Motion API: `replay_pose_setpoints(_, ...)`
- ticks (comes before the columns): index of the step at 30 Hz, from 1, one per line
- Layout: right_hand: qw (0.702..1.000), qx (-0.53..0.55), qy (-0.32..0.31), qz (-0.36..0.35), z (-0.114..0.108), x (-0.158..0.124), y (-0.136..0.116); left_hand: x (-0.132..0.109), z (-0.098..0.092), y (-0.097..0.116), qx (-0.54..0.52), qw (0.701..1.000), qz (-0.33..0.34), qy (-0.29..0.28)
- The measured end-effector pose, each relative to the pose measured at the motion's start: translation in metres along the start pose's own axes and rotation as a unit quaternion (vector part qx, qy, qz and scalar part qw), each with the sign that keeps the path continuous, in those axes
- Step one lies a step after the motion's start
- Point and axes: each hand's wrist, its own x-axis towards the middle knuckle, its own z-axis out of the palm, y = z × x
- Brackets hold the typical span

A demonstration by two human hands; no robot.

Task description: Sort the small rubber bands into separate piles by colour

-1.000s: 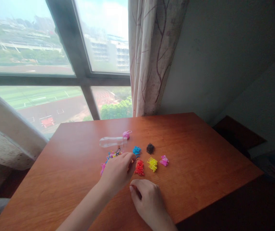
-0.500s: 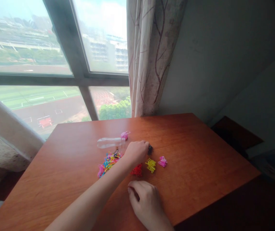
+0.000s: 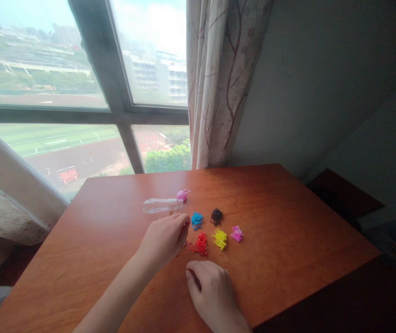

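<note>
Small piles of tiny rubber bands lie sorted by colour on the wooden table (image 3: pixel 288 231): blue (image 3: pixel 196 220), black (image 3: pixel 216 215), red (image 3: pixel 201 243), yellow (image 3: pixel 220 238) and pink (image 3: pixel 236 233). My left hand (image 3: pixel 165 238) rests over the mixed pile, hiding it, with fingers curled and pinched just left of the blue pile. My right hand (image 3: pixel 212 289) lies near the front edge below the red pile, fingers curled under. A clear plastic bottle (image 3: pixel 159 205) with a pink cap (image 3: pixel 182 194) lies on its side behind the piles.
A window (image 3: pixel 80 83) and a patterned curtain (image 3: pixel 219 83) stand behind the table. A grey wall runs along the right. A dark wooden piece of furniture (image 3: pixel 343 194) sits low beyond the table's right edge.
My left hand reached out to the black pile half a second ago and has drawn back to the mixed pile. The right hand has stayed put.
</note>
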Motion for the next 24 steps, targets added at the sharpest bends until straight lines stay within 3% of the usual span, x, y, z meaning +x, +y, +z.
replay_pose_setpoints(4, 0.999, -0.039, -0.006, 0.016, 0.003, 0.004, -0.007, -0.037, 0.002, -0.022, -0.066, 0.995, -0.039, 0.065)
replay_pose_setpoints(11, 0.996, -0.077, -0.01, 0.042, 0.017, 0.023, -0.022, -0.081, 0.031, -0.039, -0.143, 0.975, -0.042, 0.166)
replay_pose_setpoints(19, 0.994, -0.097, -0.001, 0.049, 0.025, 0.03, -0.029, -0.092, 0.047, -0.042, -0.16, 0.97, -0.036, 0.178)
replay_pose_setpoints(24, 0.998, -0.044, 0.027, 0.025, 0.016, 0.025, -0.019, -0.092, 0.047, -0.04, -0.155, 0.973, -0.035, 0.165)
